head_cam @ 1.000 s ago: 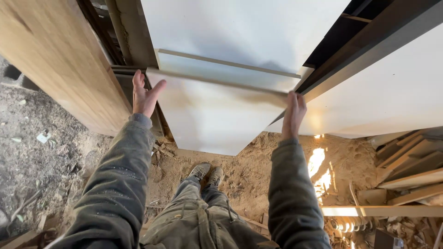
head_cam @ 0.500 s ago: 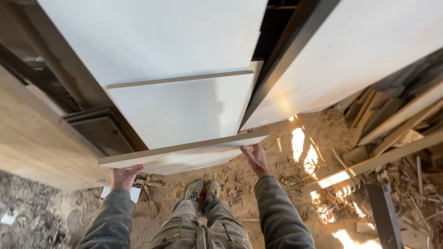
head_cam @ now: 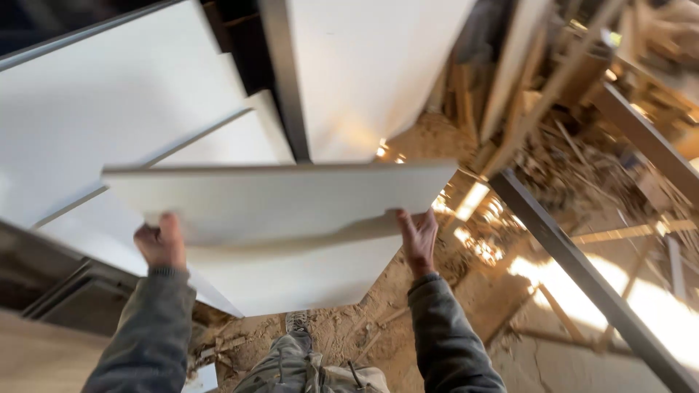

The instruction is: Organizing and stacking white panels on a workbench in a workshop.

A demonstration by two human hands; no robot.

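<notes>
Lifting white board [head_cam: 284, 207] off stack of white panels [head_cam: 131, 131], both hands clamped on near edge: left hand [head_cam: 162, 244], right hand [head_cam: 419, 240]; judgement: keep level, clear dark steel post [head_cam: 280, 80]

Two hands [head_cam: 164, 244], several white panels [head_cam: 277, 200].

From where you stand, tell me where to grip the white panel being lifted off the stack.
Grip the white panel at its two short ends near the close long edge, coming from below and the sides, as the left hand and right hand do. It is wide, thin and held roughly flat, so spread hands likely balance it best.
</notes>
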